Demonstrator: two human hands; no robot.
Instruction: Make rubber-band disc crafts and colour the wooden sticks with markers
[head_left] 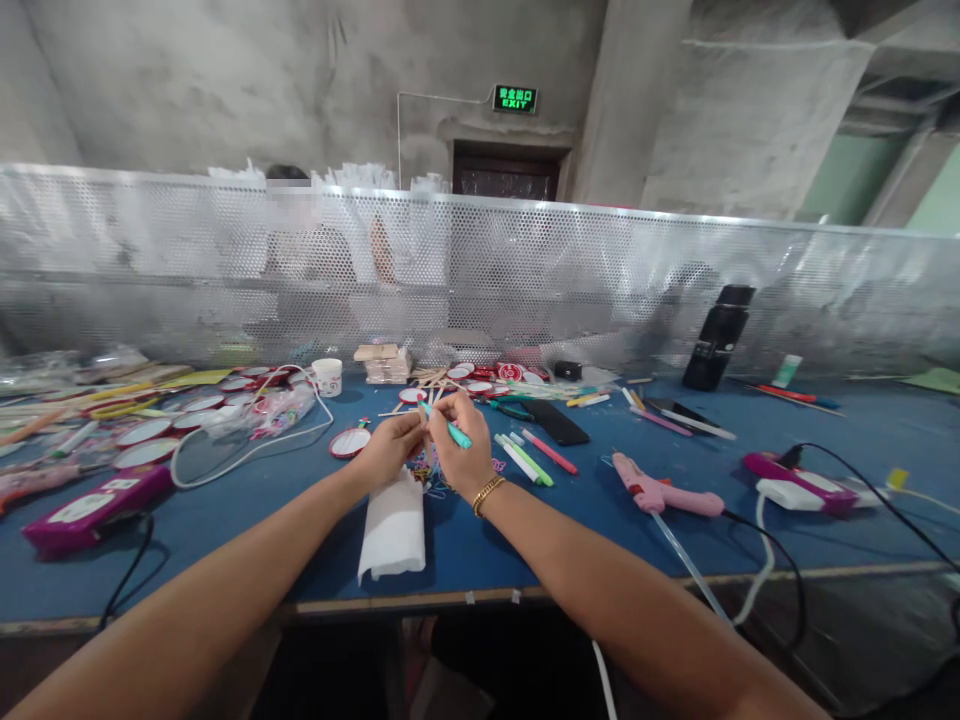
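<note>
My right hand [466, 455] grips a teal marker pen [458, 436] like a writing tool, its tip end pointing toward my other hand. Close beside it, my left hand [391, 450] is closed in a pinch on something small that the fingers mostly hide. Under my wrists lies a folded white paper sheet [394, 530]. A tangle of small coloured loops [436, 482] is partly covered by both hands. Just left of the hands rests a round red-rimmed disc [350, 442]. Green markers [525, 462] and a pink marker [551, 452] lie to the right.
A pink glue gun [664, 490] with a cord and purple power strips [97, 510] sit on the blue table [300, 560]. Further back are a phone [555, 422], paper cup [327, 377], wooden pieces [385, 364] and black bottle [720, 338]. A person sits behind the perforated metal screen [525, 270].
</note>
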